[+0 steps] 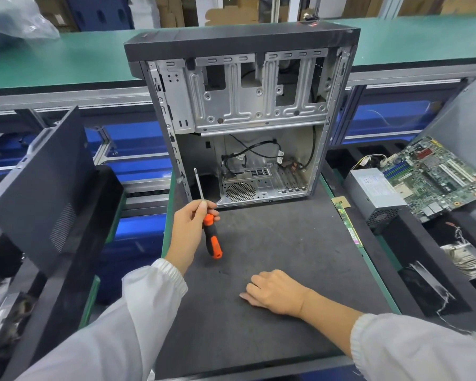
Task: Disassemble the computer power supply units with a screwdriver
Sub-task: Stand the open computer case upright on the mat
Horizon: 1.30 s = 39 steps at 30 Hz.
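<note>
Orange-black screwdriver (210, 225) pinched near the shaft by L hand (190, 225), tip up, in front of the open PC case (239, 111). R hand (276, 292) lies on the dark mat (286, 243), fingers loosely curled, apparently holding nothing. PSU (374, 193) sits off right beside a motherboard (437, 174).

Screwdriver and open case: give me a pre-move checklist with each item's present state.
1. Screwdriver in hand: ok, left hand grips it where shaft meets handle, tip pointing up.
2. Right hand free: ok, resting on the mat, holding nothing.
3. Computer case open and stable: ok, standing on the mat, side off.
4. Power supply out of case: ok, lies at right beside the motherboard.
5. Screws left in case: cannot tell.
</note>
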Each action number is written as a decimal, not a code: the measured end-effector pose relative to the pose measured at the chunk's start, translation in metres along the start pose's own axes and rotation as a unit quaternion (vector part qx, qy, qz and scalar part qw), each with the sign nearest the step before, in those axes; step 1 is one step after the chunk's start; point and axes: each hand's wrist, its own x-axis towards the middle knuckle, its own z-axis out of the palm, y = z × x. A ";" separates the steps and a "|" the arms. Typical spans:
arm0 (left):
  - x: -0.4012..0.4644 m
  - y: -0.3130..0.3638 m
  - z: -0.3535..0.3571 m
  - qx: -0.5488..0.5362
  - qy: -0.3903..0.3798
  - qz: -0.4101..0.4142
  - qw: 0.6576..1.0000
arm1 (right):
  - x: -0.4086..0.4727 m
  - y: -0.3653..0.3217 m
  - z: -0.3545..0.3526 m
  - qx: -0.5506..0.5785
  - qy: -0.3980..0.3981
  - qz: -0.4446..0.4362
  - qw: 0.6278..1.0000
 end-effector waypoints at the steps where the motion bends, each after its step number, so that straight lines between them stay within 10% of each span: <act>1: -0.001 0.001 0.001 0.004 -0.002 0.000 1.000 | 0.003 0.001 0.000 0.006 -0.009 0.013 1.000; 5: -0.001 0.003 0.000 0.009 -0.008 -0.001 1.000 | 0.019 0.009 -0.008 0.146 -0.014 0.225 0.963; 6: -0.001 0.003 0.000 0.009 -0.008 -0.002 1.000 | 0.024 0.013 -0.011 0.264 -0.014 0.348 0.899; 8: 0.000 0.004 0.000 0.011 -0.009 -0.005 1.000 | 0.027 0.023 -0.012 0.530 0.022 0.547 0.648; 11: 0.002 0.003 0.003 0.011 -0.014 -0.006 1.000 | 0.022 0.046 -0.013 0.742 0.042 0.590 0.315; 17: 0.000 0.003 0.010 -0.016 -0.025 -0.006 1.000 | 0.021 0.056 -0.016 0.821 -0.053 0.541 0.173; 19: 0.000 0.003 0.009 -0.018 -0.028 -0.007 0.999 | 0.022 0.052 -0.018 0.815 -0.086 0.543 0.182; 21: 0.000 0.004 0.008 -0.011 -0.026 -0.003 1.000 | 0.025 0.048 -0.023 0.771 -0.140 0.558 0.274; 25: 0.002 0.005 0.008 0.000 -0.019 -0.003 1.000 | 0.022 0.030 -0.035 0.411 -0.304 0.472 0.718; 28: 0.001 0.006 0.011 -0.015 -0.022 0.000 1.000 | 0.011 0.004 -0.030 0.175 -0.309 0.310 0.882; 33: -0.004 0.008 0.034 -0.035 -0.034 0.001 0.999 | 0.000 -0.016 -0.032 -0.014 -0.287 0.226 0.931; 39: -0.011 0.015 0.075 -0.037 -0.054 0.001 0.998 | -0.009 -0.003 -0.034 0.143 -0.215 0.299 0.919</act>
